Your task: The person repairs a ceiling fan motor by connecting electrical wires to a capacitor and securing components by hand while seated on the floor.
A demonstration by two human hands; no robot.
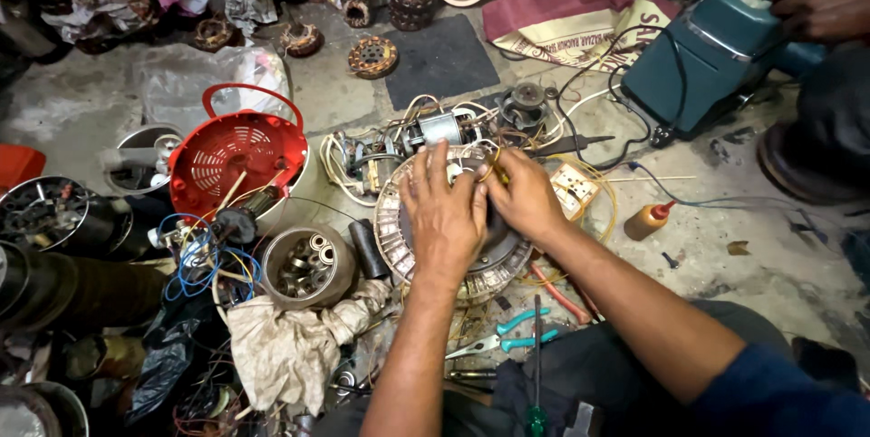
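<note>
A red basket (237, 151) sits at the left on the floor (725, 256). At centre, the left hand (444, 215) lies flat, fingers spread, on the round motor stator (399, 228); the right hand (521, 192) just beside pinches its wires (494, 163). Teal pliers (507, 335) lie nearer.

We see both hands on a round motor stator (399, 228) lying on the floor at centre. The left hand (444, 215) lies flat across it, fingers spread toward twelve o'clock. The right hand (521, 194) touches it at its two o'clock side, fingertips pinched at a thin wire (494, 165). At nine o'clock from the stator stands a red basket (237, 156), and at eight o'clock a tin of bearings (306, 265) above a crumpled rag (290, 346). Teal-handled pliers (503, 333) lie at five o'clock, a small orange bottle (648, 219) at three. At two o'clock another person's hand (820, 6) rests on a teal machine (707, 56).
</note>
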